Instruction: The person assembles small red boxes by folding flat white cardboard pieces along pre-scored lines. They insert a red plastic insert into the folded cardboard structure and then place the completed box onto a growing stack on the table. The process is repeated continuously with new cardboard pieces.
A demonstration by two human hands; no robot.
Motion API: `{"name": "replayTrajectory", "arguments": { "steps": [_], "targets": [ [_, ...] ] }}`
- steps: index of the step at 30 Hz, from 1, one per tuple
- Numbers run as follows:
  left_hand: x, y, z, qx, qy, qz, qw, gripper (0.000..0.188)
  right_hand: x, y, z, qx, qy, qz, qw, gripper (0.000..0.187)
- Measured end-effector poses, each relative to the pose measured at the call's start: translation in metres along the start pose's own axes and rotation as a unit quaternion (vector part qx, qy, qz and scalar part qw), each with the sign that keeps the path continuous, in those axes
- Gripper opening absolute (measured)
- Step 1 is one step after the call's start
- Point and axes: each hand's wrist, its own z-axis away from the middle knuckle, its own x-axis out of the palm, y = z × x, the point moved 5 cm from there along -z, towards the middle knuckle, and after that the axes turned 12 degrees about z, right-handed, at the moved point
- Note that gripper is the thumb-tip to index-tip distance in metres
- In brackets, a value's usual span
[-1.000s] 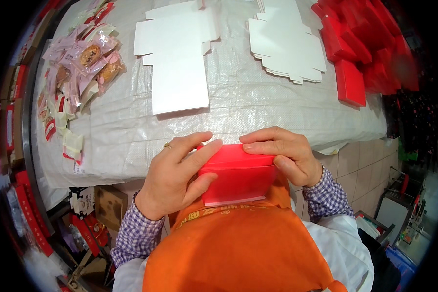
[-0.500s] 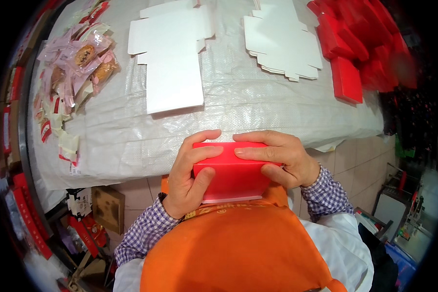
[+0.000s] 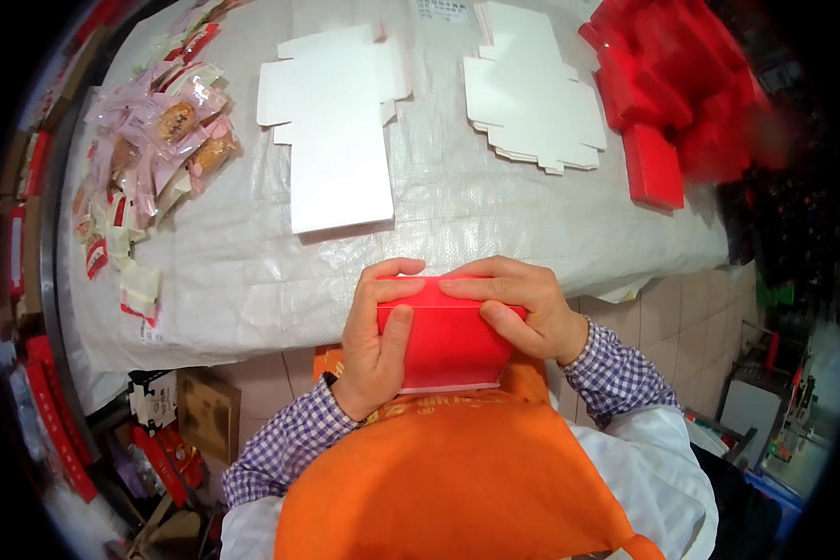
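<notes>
Between my two hands is a red cardboard box (image 3: 446,347), held at the table's front edge against my orange apron. My left hand (image 3: 375,341) grips its left side, thumb on the front face and fingers over the top. On the right, my right hand (image 3: 523,308) closes on the box in the same way, its fingers lying along the top edge. A pale strip runs along the box's lower edge. Beyond my hands lies a stack of flat white box blanks (image 3: 341,154), and to its right a second white stack (image 3: 530,98).
Individually wrapped pastries (image 3: 173,126) are heaped at the table's left. Red boxes (image 3: 653,166) pile up at the far right. A whitish woven sheet (image 3: 439,219) covers the table. On the floor at lower left stands a brown carton (image 3: 208,411).
My view has shifted slightly, so the tabletop things sit a little lower. Both hands still hold the red box; its front face is turned slightly and my left thumb stands more upright.
</notes>
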Motion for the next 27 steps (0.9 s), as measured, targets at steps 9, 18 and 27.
{"name": "replayTrajectory", "arguments": {
  "steps": [9,18,27],
  "targets": [
    [-0.002,0.007,-0.012,-0.012,0.002,-0.079,0.997,0.065,-0.011,0.016,0.003,0.107,0.001,0.001,0.994,0.036],
    [-0.024,0.006,0.008,-0.116,-0.062,-0.07,0.989,0.056,-0.013,0.069,-0.026,0.165,0.37,-0.417,0.813,0.056],
    [-0.026,-0.008,-0.012,-0.08,0.204,0.086,0.972,0.047,0.062,0.022,-0.015,0.201,0.154,-0.3,0.92,0.085]
  ]
}}
